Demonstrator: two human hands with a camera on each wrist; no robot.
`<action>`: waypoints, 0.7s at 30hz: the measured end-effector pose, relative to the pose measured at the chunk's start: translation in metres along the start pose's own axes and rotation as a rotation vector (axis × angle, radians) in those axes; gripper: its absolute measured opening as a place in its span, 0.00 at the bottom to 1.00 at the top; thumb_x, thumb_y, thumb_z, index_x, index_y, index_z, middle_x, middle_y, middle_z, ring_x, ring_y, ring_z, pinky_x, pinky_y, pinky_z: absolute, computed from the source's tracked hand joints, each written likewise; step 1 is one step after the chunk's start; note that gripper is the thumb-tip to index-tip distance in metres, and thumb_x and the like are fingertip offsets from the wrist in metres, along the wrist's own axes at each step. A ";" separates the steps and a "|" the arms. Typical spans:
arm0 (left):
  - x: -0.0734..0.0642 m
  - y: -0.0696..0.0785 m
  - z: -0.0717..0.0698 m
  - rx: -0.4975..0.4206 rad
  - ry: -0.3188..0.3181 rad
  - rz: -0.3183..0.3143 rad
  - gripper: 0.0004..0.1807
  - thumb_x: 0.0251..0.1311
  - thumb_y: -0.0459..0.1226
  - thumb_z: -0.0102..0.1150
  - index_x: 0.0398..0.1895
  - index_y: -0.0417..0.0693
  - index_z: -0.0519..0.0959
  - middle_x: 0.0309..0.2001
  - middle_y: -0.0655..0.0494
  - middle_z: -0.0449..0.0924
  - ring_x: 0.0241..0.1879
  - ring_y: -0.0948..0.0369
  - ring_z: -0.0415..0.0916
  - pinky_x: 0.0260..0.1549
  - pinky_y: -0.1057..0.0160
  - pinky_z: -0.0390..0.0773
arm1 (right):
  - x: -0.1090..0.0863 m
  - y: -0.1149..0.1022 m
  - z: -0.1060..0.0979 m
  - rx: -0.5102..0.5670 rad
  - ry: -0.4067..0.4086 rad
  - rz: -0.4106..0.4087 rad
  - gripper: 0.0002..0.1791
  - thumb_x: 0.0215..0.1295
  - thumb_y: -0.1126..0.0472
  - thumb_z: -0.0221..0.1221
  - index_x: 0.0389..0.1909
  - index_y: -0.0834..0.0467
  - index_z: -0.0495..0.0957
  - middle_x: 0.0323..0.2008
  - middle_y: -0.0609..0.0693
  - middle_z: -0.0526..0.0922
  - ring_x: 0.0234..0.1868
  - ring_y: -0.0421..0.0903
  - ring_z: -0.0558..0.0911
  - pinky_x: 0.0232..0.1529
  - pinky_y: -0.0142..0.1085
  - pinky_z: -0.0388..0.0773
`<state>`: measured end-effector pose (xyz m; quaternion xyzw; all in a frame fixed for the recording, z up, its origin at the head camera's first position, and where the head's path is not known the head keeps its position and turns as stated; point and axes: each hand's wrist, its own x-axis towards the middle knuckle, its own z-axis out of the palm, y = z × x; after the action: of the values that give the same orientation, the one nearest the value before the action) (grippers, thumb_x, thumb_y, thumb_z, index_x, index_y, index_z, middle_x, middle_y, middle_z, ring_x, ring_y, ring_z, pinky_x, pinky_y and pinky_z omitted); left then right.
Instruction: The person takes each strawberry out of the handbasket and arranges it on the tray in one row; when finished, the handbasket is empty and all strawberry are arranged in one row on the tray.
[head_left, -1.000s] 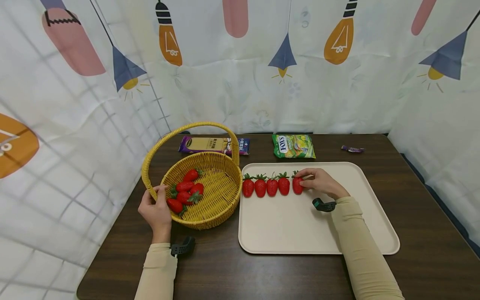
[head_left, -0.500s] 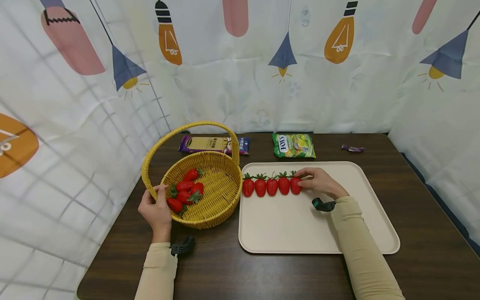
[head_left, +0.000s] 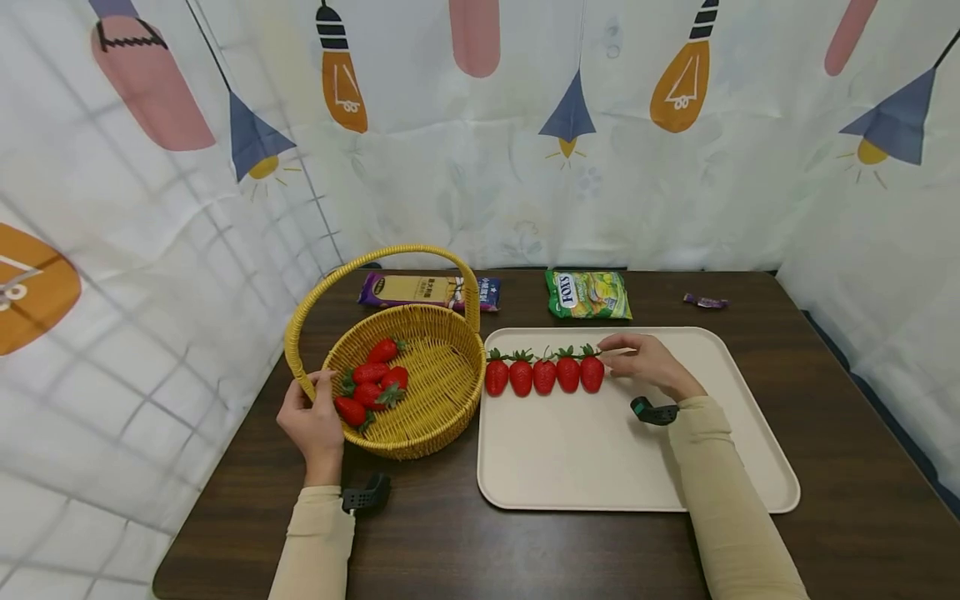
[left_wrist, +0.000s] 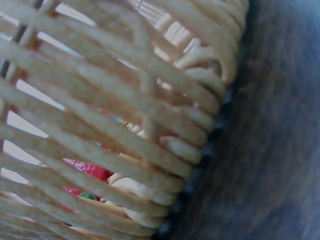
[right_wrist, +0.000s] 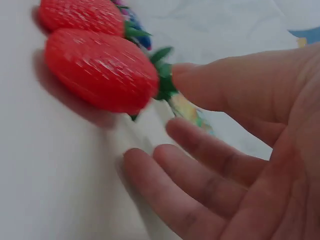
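A row of several red strawberries with green leaves lies along the upper left of the cream tray (head_left: 592, 467). My right hand (head_left: 649, 365) is just right of the end strawberry (head_left: 592, 375), its fingers apart. In the right wrist view the thumb is close to that strawberry's leaves (right_wrist: 164, 75); whether it touches them I cannot tell. My left hand (head_left: 315, 429) holds the yellow wicker basket (head_left: 442, 396) at its left side, where handle and rim meet. Several strawberries (head_left: 369, 372) lie inside it. Only the weave (left_wrist: 115, 100) fills the left wrist view, with red showing through gaps.
Behind the basket lies a purple and gold snack pack (head_left: 416, 289). A green candy bag (head_left: 588, 294) is behind the tray, and a small purple wrapped candy (head_left: 705, 301) lies farther right. A patterned curtain (head_left: 465, 183) borders the dark table (head_left: 427, 533).
My right hand slid the end strawberry slightly left against its neighbour, then let go and moved a little right. The left hand and basket have stayed put.
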<state>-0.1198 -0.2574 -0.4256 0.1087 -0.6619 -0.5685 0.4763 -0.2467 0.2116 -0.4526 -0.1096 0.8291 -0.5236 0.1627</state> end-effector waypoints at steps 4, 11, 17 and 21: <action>-0.002 0.000 -0.001 -0.001 0.000 0.018 0.12 0.63 0.31 0.60 0.34 0.24 0.81 0.33 0.25 0.77 0.26 0.72 0.70 0.29 0.69 0.66 | -0.003 0.001 -0.005 0.077 0.078 0.000 0.22 0.70 0.59 0.58 0.60 0.67 0.72 0.61 0.65 0.72 0.51 0.57 0.82 0.49 0.43 0.79; -0.002 -0.003 0.001 -0.017 0.004 0.031 0.10 0.62 0.28 0.59 0.33 0.23 0.81 0.32 0.22 0.76 0.24 0.71 0.67 0.27 0.69 0.64 | -0.001 -0.015 0.007 0.127 0.156 -0.045 0.20 0.72 0.59 0.55 0.57 0.69 0.73 0.58 0.67 0.74 0.57 0.62 0.75 0.50 0.45 0.79; -0.002 -0.004 0.001 -0.008 0.010 0.017 0.11 0.63 0.30 0.60 0.33 0.24 0.81 0.32 0.25 0.77 0.26 0.71 0.69 0.29 0.69 0.65 | 0.001 -0.043 0.034 0.064 0.113 -0.132 0.17 0.72 0.60 0.55 0.54 0.67 0.77 0.54 0.65 0.77 0.50 0.62 0.79 0.49 0.48 0.79; 0.000 -0.004 0.001 0.000 0.022 0.013 0.11 0.63 0.31 0.61 0.33 0.25 0.82 0.31 0.31 0.80 0.28 0.71 0.71 0.31 0.69 0.67 | 0.003 -0.063 0.054 -0.013 0.037 -0.169 0.15 0.71 0.60 0.56 0.52 0.63 0.79 0.53 0.61 0.79 0.46 0.59 0.83 0.48 0.46 0.80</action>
<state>-0.1221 -0.2579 -0.4291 0.1106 -0.6573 -0.5640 0.4874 -0.2279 0.1385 -0.4179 -0.1704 0.8231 -0.5320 0.1018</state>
